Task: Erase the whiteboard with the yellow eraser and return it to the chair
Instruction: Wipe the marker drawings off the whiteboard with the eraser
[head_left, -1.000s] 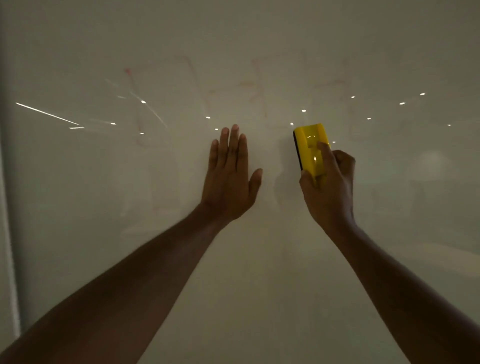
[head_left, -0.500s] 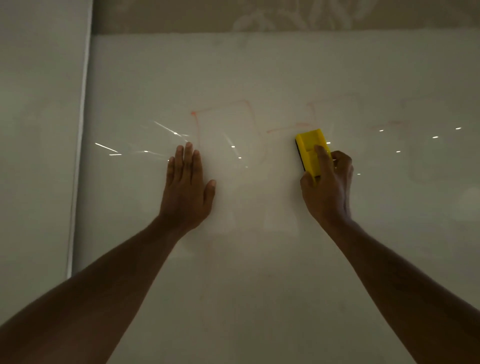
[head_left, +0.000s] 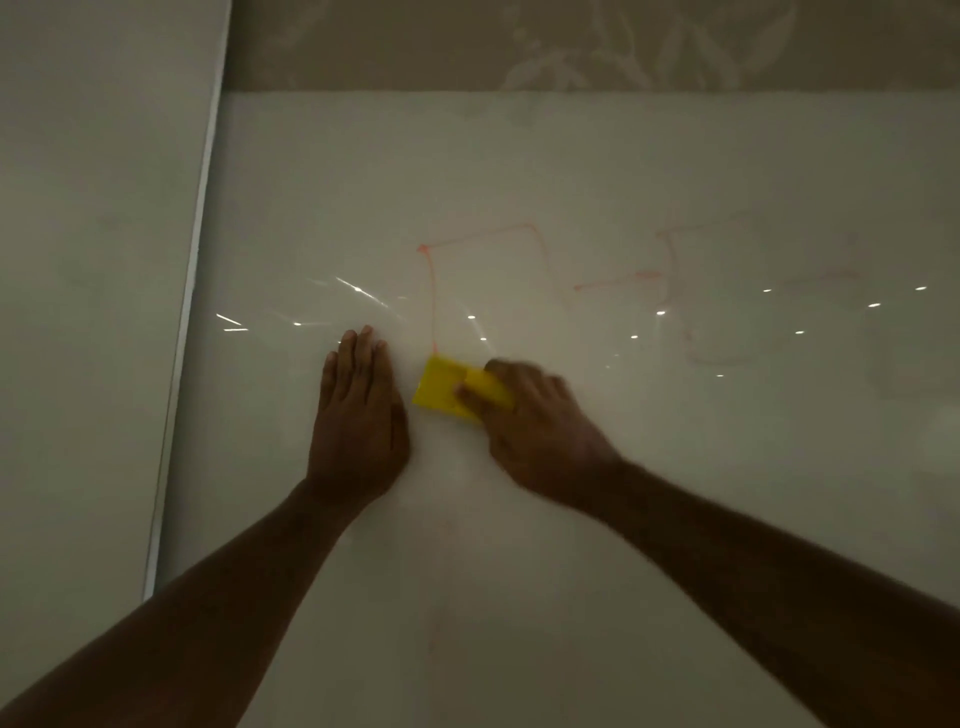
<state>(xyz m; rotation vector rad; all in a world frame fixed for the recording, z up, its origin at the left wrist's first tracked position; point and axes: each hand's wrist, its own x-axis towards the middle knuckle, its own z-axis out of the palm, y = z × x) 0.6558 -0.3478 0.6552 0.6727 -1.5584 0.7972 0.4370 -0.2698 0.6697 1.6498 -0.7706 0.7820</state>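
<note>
Right hand clamped on yellow eraser, pressed to whiteboard; long axis ran 10 to 4 o'clock. Left hand flat, fingers together, just beside at 9 o'clock. Red marks lay at 12 and 2 o'clock; right hand nearer.

You have one whiteboard in front of you, and one yellow eraser on it. Two hands show: one left hand and one right hand. Faint red marks remain on the board; their count is unclear.
</note>
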